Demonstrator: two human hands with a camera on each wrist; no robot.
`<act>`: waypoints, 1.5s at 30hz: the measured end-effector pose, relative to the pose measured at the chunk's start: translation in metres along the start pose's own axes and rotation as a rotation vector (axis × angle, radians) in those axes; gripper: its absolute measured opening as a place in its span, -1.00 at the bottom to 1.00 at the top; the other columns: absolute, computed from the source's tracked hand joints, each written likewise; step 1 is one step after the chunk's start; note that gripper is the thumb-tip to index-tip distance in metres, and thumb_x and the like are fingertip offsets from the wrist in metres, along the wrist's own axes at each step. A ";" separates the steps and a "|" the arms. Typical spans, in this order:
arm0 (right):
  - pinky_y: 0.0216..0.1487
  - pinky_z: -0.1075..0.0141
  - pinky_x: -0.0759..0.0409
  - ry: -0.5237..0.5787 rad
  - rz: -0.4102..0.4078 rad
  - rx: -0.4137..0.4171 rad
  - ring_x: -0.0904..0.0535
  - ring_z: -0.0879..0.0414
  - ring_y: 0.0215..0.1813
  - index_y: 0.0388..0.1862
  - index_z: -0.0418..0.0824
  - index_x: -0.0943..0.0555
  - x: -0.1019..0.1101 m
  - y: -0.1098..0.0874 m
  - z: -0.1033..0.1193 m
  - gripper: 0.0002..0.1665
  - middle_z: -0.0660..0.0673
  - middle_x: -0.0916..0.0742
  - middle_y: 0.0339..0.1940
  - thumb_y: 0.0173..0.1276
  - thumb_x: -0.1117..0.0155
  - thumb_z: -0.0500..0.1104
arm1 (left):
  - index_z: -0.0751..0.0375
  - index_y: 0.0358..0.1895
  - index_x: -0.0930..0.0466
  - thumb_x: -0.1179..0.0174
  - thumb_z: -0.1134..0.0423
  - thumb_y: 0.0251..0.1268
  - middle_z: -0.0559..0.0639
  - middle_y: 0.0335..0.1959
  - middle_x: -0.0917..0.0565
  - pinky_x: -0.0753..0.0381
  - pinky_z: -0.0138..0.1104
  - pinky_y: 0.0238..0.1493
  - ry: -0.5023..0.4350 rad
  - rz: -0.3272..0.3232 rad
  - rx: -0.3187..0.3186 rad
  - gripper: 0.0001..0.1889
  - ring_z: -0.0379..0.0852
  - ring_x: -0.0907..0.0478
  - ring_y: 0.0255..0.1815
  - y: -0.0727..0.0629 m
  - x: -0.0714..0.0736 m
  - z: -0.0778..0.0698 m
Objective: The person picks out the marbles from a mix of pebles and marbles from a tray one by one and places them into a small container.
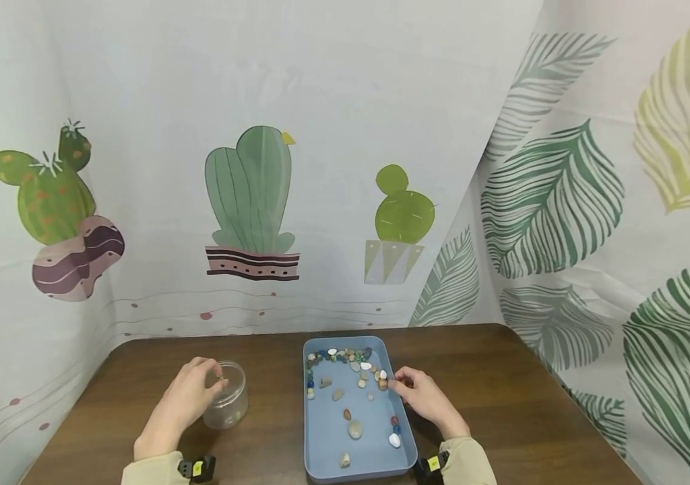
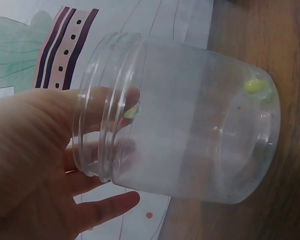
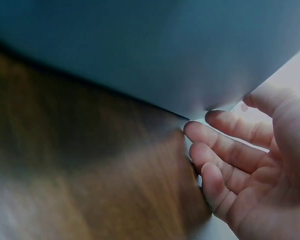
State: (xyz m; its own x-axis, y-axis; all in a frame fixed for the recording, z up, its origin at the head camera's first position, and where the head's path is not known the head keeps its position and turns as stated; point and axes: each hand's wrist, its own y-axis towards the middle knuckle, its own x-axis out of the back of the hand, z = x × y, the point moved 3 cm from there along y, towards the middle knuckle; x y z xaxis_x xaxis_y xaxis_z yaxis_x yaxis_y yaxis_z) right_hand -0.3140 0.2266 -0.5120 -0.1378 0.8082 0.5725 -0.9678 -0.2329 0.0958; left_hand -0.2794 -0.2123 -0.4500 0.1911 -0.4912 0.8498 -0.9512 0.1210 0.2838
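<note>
The left hand (image 1: 182, 399) pinches a yellow-green marble (image 2: 130, 113) at the mouth of a clear jar (image 1: 227, 411), upright on the tabletop (image 1: 273, 397), another marble (image 2: 254, 86) at its bottom. The right hand (image 1: 428, 399), fingers bent, reaches over the blue tray (image 1: 327, 448)'s right rim among stones (image 1: 354, 429); whether it grasps one, I cannot tell. The tray's long axis runs away from the person.

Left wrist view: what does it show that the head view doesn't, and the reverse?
Only the left wrist view: a yellowish bead pinched by the left hand, and a yellow spot near the base of the clear jar, bead or reflection unclear.
Only the head view: the blue tray, its stones, and the right hand at its rim.
Both: left hand, jar, brown table, printed backdrop.
</note>
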 end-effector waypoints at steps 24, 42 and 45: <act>-0.37 0.27 -0.57 -0.012 0.004 0.004 -0.54 0.11 -0.38 -0.23 -0.24 -0.59 -0.002 -0.001 0.001 -0.76 -0.08 -0.62 -0.41 0.41 -0.24 -0.05 | 0.20 -0.16 -0.61 -0.33 0.17 0.26 0.34 0.09 -0.52 -0.39 0.25 0.08 -0.015 0.003 0.028 -0.79 0.40 -0.41 0.16 -0.002 0.009 -0.007; -0.38 0.26 -0.57 -0.004 0.004 0.015 -0.54 0.09 -0.37 -0.23 -0.24 -0.58 0.001 -0.001 0.002 -0.78 -0.11 -0.64 -0.37 0.41 -0.24 -0.08 | 0.22 -0.25 -0.64 -0.36 0.35 0.20 0.17 -0.01 -0.59 -0.40 0.16 0.13 0.000 -0.263 -0.235 -0.90 0.22 -0.42 0.18 0.005 0.025 -0.066; -0.36 0.25 -0.57 -0.006 0.003 0.010 -0.54 0.09 -0.36 -0.23 -0.24 -0.58 0.000 -0.001 0.002 -0.78 -0.10 -0.65 -0.36 0.41 -0.24 -0.08 | 0.20 -0.27 -0.64 -0.38 0.36 0.18 0.14 -0.03 -0.59 -0.46 0.10 0.10 0.010 -0.265 -0.257 -0.89 0.18 -0.45 0.14 0.008 0.016 -0.073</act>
State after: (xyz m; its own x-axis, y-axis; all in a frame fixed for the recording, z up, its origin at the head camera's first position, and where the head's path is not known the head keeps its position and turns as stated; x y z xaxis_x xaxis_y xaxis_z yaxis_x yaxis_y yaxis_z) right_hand -0.3129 0.2260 -0.5105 -0.1396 0.8042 0.5778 -0.9652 -0.2408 0.1019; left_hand -0.2664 -0.1567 -0.4016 0.4262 -0.5259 0.7361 -0.7767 0.2045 0.5958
